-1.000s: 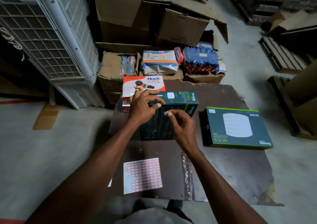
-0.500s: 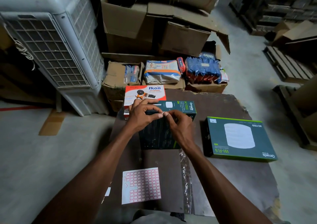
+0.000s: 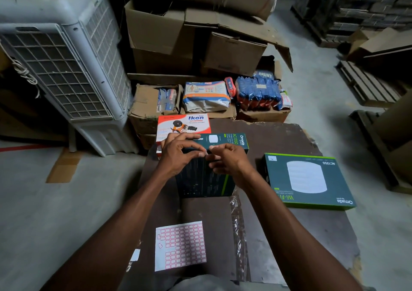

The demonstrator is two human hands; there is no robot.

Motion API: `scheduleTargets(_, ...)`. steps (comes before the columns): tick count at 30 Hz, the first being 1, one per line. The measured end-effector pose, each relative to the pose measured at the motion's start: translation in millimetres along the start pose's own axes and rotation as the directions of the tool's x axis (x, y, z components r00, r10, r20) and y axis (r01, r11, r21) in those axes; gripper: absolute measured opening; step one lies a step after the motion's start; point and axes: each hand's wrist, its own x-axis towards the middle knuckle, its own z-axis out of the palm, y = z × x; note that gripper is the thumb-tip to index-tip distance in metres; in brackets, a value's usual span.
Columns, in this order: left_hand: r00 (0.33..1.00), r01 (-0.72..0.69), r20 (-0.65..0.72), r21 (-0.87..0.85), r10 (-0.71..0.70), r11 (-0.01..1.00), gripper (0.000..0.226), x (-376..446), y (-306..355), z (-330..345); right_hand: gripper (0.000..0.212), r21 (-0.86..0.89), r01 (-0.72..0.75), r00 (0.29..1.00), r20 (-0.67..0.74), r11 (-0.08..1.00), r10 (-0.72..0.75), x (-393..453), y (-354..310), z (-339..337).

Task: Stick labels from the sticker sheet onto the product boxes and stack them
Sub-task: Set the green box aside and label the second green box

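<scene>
Dark green and standing on edge, the upright product box (image 3: pixel 207 174) is sitting on the brown board (image 3: pixel 289 139) in the middle of the view, its narrow top face reading AC1350. Both hands are meeting at the box's top near edge. The left hand (image 3: pixel 178 154) is curling over that edge with its fingers bent, thumb and forefinger closing towards the right hand. The right hand (image 3: pixel 227 161) is pinching something small and pale at its fingertips, touching the left fingertips; whether that is a label is too small to tell. Whether the left hand is gripping the box or only resting on it is not clear.

A second green box (image 3: pixel 307 181) is lying flat to the right, apart from the upright one, with a small white label near its far left corner. The sticker sheet (image 3: pixel 180 245) is lying flat on the board close to the person, between the two forearms, showing rows of red-bordered labels with some gaps. Behind the left hand a red and white Ikon box (image 3: pixel 184 123) is resting at the board's far edge. A white air cooler (image 3: pixel 62 67) is standing at the left, and brown cartons (image 3: pixel 189 38) are piling up behind
</scene>
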Motion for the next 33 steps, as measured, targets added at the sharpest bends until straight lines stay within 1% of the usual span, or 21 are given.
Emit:
scheduleTargets(2, 1.0, -0.01, -0.007, 0.009, 0.01, 1.0, 0.014, -1, 0, 0, 0.015, -0.009, -0.017, 1.0, 0.017, 1.0, 0.017, -1, -5, 3)
scheduleTargets(7, 1.0, 0.007, -0.014, 0.016, -0.007, 1.0, 0.013, -3, 1, 1, 0.028, 0.066, -0.107, 0.993, 0.05, 0.992, 0.103, -2, -10, 5)
scheduleTargets(9, 0.999, 0.006, -0.034, 0.02, -0.005, 1.0, 0.016, -4, 0, 2, 0.028, 0.084, -0.116, 0.991, 0.07, 0.99, 0.11, -3, -10, 3)
scheduleTargets(11, 0.999, 0.007, -0.046, 0.03, -0.005, 1.0, 0.021, -4, 0, 4, 0.026, 0.072, -0.096, 0.994, 0.067, 0.993, 0.091, -4, -8, 1)
scheduleTargets(14, 0.997, -0.009, -0.07, 0.057, 0.013, 0.998, 0.026, -5, 0, 6, 0.019, -0.003, -0.012, 0.999, 0.04, 1.0, 0.012, -5, -3, -2)
scheduleTargets(18, 0.998, -0.013, -0.063, 0.076, 0.017, 0.997, 0.03, -6, -1, 8, 0.024, -0.07, 0.073, 0.996, 0.055, 0.995, -0.069, -7, 2, -6)
scheduleTargets(21, 0.998, -0.017, -0.056, 0.089, 0.022, 0.996, 0.032, -7, -2, 8, 0.022, -0.161, 0.201, 0.98, 0.023, 0.966, -0.2, -8, 4, -8)
scheduleTargets(23, 0.998, -0.016, -0.062, 0.099, 0.022, 0.995, 0.035, -8, -2, 9, 0.021, -0.261, 0.299, 0.948, -0.033, 0.918, -0.318, -7, 6, -10)
scheduleTargets(26, 0.996, 0.006, -0.089, 0.11, 0.004, 0.994, 0.032, -10, 0, 11, 0.023, -0.397, 0.385, 0.889, -0.085, 0.833, -0.451, 1, 9, -14)
scheduleTargets(29, 0.995, 0.026, -0.096, 0.112, -0.016, 0.993, 0.029, -10, 3, 12, 0.023, -0.507, 0.438, 0.838, -0.069, 0.742, -0.542, 7, 16, -14)
scheduleTargets(31, 0.995, 0.038, -0.092, 0.11, -0.028, 0.993, 0.028, -9, 4, 12, 0.023, -0.588, 0.466, 0.797, -0.045, 0.661, -0.602, 10, 21, -11)
scheduleTargets(33, 0.995, 0.04, -0.097, 0.112, -0.029, 0.993, 0.028, -10, 5, 12, 0.024, -0.634, 0.475, 0.777, -0.023, 0.61, -0.629, 13, 23, -8)
